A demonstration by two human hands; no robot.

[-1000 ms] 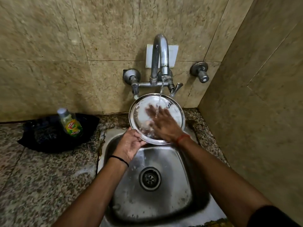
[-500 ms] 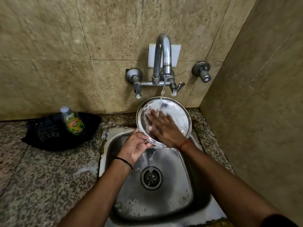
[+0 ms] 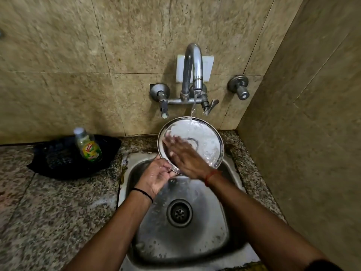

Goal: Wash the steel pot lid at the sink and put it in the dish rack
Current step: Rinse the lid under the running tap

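The round steel pot lid (image 3: 205,141) is tilted up over the back of the steel sink (image 3: 224,227), its inner face toward me. Water from the tap (image 3: 193,65) runs onto its upper part. My left hand (image 3: 156,178) grips the lid's lower left rim. My right hand (image 3: 185,157) lies flat on the lid's face with fingers spread, blurred. No dish rack is in view.
A dish soap bottle (image 3: 88,145) stands on a black cloth (image 3: 58,163) on the granite counter (image 3: 48,212) left of the sink. A tiled wall is behind, another close on the right. The drain (image 3: 179,213) is uncovered.
The lid has shifted slightly right under the stream. My right hand has slid across the lid's face toward its left side; the left hand keeps its hold on the rim.
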